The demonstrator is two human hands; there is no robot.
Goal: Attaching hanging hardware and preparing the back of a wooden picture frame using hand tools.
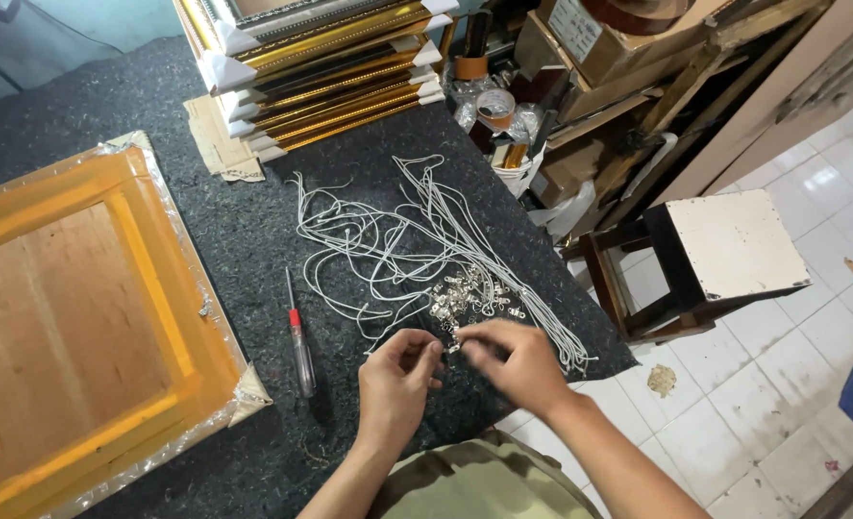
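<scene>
My left hand (397, 377) and my right hand (515, 361) meet near the front edge of a dark felt-covered table (253, 231). Their fingertips pinch a small silver metal hanger piece (452, 338) together with a white cord end. Just beyond my fingers lies a pile of the same small silver hangers (465, 293). A loose tangle of white cords (397, 240) spreads over the table behind the pile and runs past my right hand to the table edge.
A screwdriver with a red collar (298, 341) lies left of my left hand. A plastic-wrapped orange picture frame (71, 317) lies face down at the left. Stacked gold frames (321, 67) stand at the back. A wooden stool (724, 250) stands on the white tile floor at the right.
</scene>
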